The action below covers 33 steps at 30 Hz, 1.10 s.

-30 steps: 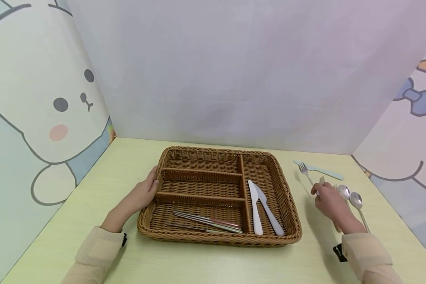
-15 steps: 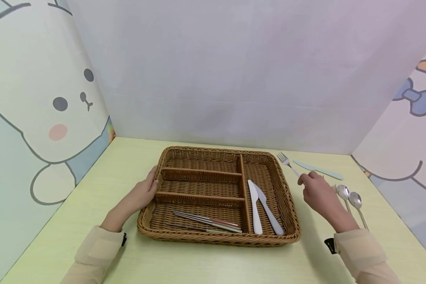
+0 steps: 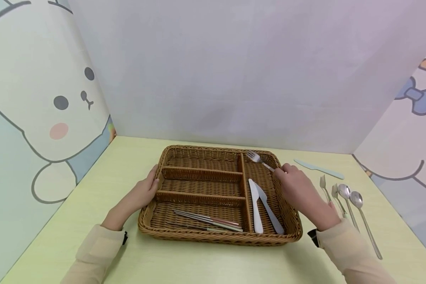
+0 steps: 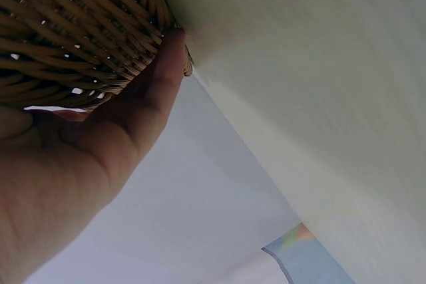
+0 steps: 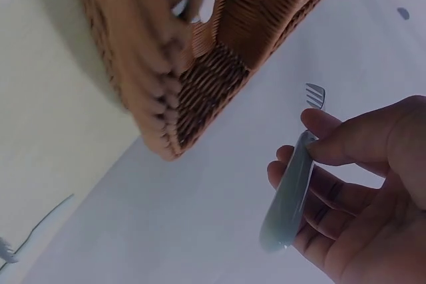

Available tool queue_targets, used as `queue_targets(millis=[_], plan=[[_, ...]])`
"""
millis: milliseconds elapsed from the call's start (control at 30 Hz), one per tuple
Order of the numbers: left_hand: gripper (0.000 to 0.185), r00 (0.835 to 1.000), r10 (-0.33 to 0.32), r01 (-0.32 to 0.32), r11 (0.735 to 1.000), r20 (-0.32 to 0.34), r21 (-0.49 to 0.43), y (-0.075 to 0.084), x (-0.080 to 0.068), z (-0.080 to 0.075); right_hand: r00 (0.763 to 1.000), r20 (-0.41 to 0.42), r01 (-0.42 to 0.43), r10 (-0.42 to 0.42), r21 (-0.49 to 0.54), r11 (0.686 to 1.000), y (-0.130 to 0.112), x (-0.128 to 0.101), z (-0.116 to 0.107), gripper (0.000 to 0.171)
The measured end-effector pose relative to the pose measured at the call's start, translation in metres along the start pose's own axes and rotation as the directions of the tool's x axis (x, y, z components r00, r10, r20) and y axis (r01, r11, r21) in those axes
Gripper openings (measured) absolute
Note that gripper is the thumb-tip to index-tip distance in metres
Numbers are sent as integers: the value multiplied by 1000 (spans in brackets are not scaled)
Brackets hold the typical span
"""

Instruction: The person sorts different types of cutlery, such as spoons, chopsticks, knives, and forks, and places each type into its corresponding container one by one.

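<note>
A brown wicker cutlery basket (image 3: 216,238) with several compartments stands on the table. My left hand (image 3: 143,194) holds its left rim, the thumb over the edge; in the left wrist view the fingers lie along the woven outer wall (image 4: 80,51). My right hand (image 3: 299,191) pinches a fork (image 3: 254,156) above the long right compartment, its tines pointing to the far left. The right wrist view shows the fork's pale green handle (image 5: 287,197) between thumb and fingers. Two table knives (image 3: 256,209) lie in that compartment, and several chopsticks (image 3: 209,221) in the front left one.
On the table to the right lie a mint-green knife (image 3: 319,169), two forks (image 3: 323,183) (image 3: 335,193) and two spoons (image 3: 345,192) (image 3: 357,200). A pale wall (image 3: 216,79) closes off the back, with cartoon-printed sheets at both sides.
My right hand has lifted the fork off the table and carried it left, over the basket's right compartment. My left hand and the basket have stayed in place.
</note>
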<state>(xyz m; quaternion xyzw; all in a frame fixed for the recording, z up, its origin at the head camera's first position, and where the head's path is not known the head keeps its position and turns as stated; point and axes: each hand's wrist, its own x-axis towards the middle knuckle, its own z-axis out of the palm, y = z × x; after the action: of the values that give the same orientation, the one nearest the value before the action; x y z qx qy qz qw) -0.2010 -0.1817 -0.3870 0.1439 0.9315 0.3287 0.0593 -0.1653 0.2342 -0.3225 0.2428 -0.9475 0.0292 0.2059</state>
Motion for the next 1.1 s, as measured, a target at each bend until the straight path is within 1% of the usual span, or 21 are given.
queue_targets(millis=[100, 200, 433, 567, 633, 733, 900, 1100], plan=[[57, 1000, -2, 2, 1000, 0, -1, 0, 0, 0, 999, 9, 36, -36, -23, 999, -10, 7, 1, 23], [56, 1000, 2, -2, 1000, -4, 2, 0, 1, -1, 997, 27, 70, -69, -37, 997, -20, 14, 1, 25], [56, 1000, -2, 2, 1000, -1, -3, 0, 0, 0, 986, 105, 135, -127, -77, 988, -44, 31, 3, 17], [57, 1000, -4, 4, 1000, -2, -2, 0, 0, 0, 978, 131, 173, -161, -87, 981, -55, 39, 4, 18], [57, 1000, -5, 5, 1000, -2, -1, -1, 1, 0, 974, 138, 194, -181, -83, 978, -60, 43, 7, 18], [57, 1000, -3, 3, 1000, 0, 4, -1, 1, 0, 966, 169, 212, -198, -69, 975, -66, 47, 13, 18], [56, 1000, -7, 7, 1000, 2, -6, -1, 1, 1, 951, 235, 211, -200, -23, 977, -77, 52, 22, 18], [57, 1000, -12, 12, 1000, 10, -11, -1, 0, 1, 934, 271, 235, -231, 19, 972, -86, 56, 34, 18]])
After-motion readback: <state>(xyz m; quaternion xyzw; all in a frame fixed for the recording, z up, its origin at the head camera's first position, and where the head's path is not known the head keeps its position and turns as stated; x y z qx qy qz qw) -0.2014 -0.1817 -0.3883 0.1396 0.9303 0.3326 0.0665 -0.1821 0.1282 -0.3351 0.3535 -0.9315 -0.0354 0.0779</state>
